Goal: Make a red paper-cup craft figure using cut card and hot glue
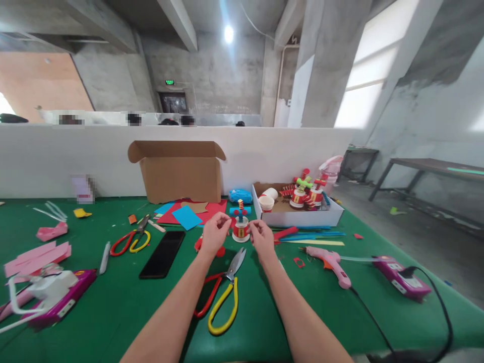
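A small craft figure made from a paper cup [241, 233] stands upright between my hands, red and white with a gold label. On top it carries a blue roll [240, 212] and a folded paper strip. My left hand [215, 233] is at its left side, thumb and fingertips pinched together. At its right, close to the cup wall, my right hand [262, 239] has its fingers pinched too. Whatever is in either pinch is too small to make out. Red paper pieces [220, 251] lie partly hidden by my left hand. Large scissors [229, 275] with red and yellow handles lie between my forearms.
A white box [302, 218] holds paper cups and finished-looking figures. To the right are paper strips [317, 235], a pink glue gun [333, 262] and a purple power strip [403, 277]. A phone [162, 254] and second scissors [132, 241] lie left.
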The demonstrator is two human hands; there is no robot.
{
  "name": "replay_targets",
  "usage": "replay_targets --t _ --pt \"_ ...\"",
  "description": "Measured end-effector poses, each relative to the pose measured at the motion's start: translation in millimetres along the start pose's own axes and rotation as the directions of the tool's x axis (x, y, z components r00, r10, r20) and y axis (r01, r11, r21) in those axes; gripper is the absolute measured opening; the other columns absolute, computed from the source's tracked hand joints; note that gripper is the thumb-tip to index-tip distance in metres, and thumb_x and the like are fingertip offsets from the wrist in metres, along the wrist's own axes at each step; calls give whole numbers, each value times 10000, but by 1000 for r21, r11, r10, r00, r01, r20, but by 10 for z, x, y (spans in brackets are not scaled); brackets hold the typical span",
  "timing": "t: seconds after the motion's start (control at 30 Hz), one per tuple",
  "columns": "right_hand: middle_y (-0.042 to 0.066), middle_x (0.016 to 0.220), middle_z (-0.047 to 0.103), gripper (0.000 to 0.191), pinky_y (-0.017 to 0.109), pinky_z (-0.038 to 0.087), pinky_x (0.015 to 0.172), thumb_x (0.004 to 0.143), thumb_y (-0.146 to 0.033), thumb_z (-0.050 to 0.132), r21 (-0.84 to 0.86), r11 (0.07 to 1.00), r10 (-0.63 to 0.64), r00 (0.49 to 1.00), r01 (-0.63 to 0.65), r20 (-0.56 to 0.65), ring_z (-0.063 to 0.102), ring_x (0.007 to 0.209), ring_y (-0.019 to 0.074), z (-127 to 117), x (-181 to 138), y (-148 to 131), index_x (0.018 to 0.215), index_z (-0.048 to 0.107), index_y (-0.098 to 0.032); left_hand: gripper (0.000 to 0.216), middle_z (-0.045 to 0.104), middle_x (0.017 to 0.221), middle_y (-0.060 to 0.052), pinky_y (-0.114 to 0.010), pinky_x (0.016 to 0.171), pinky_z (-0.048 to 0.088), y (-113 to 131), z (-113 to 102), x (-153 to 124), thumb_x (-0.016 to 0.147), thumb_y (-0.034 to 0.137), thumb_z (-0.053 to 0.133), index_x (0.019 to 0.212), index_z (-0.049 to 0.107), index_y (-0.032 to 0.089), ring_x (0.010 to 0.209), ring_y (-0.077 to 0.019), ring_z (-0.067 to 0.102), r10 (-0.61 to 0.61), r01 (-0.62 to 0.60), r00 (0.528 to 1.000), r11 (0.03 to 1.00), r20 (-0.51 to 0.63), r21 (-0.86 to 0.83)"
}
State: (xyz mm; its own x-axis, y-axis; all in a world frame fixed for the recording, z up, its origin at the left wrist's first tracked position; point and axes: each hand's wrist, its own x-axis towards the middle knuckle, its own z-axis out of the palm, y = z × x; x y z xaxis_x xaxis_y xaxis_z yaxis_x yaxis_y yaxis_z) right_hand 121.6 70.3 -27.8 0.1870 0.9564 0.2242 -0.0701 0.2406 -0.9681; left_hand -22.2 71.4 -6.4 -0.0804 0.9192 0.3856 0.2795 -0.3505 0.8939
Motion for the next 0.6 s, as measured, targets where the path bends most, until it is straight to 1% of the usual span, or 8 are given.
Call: replay_targets --t 0.1,0.17,0.23,0.3,0.37,0.43,0.5,0.6 --pt "-22 539 553 293 206 270 357 677 -474 577 36 998 43 996 -46 84 366 382 72 27 -70 13 710 550 -184 201 554 540 43 -195 453 385 -137 126 -104 735 379 555 710 524 182 450 -83 477 0 4 998 998 63 -58" --pt "-15 565 565 322 204 267 352 689 -504 562 58 996 64 990 -71 122 371 383 71 46 -88 12 717 560 -183 195 559 545 43 -193 449 376 -193 138 -147 719 368 576 706 533 178 448 -77 468 6 3 992 998 128 -70" --pt "-12 573 571 350 206 276 357 708 -529 548 45 995 81 984 -89 159 377 385 71 60 -85 12 725 576 -180 188 556 542 46 -191 445 366 -217 121 -156 707 358 588 704 540 176 445 -75 461 0 13 986 997 165 -74" --pt "-17 565 573 332 210 322 396 689 -509 598 -17 997 78 981 -76 178 415 417 82 64 -71 19 727 593 -179 178 542 524 51 -189 438 353 -218 100 -147 702 347 588 706 549 173 440 -74 453 -7 20 985 997 172 -76" --pt "-18 574 588 295 221 389 480 643 -455 667 -73 997 46 981 -32 186 483 494 101 56 -57 32 717 610 -175 172 536 517 53 -186 436 349 -206 88 -138 702 339 585 713 557 170 438 -71 449 -3 17 986 996 165 -83" --pt "-12 602 605 273 233 420 554 635 -426 676 -83 997 16 976 2 219 523 567 114 36 -50 43 706 628 -167 179 541 522 52 -185 435 354 -187 88 -140 695 342 592 709 555 168 434 -69 450 -8 25 988 994 157 -107" --pt "-15 601 594 273 230 405 550 664 -430 648 -78 997 19 963 2 268 512 570 109 8 -48 50 706 641 -160 194 542 518 53 -184 430 359 -166 97 -152 678 349 610 697 549 166 427 -67 449 -28 49 988 989 152 -138" --pt "-34 541 528 284 215 338 489 666 -438 647 -97 995 54 950 -26 307 441 518 90 -33 -42 55 681 629 -155 213 551 515 47 -182 427 363 -137 110 -173 655 354 639 690 557 161 427 -67 455 -58 87 986 979 156 -187"
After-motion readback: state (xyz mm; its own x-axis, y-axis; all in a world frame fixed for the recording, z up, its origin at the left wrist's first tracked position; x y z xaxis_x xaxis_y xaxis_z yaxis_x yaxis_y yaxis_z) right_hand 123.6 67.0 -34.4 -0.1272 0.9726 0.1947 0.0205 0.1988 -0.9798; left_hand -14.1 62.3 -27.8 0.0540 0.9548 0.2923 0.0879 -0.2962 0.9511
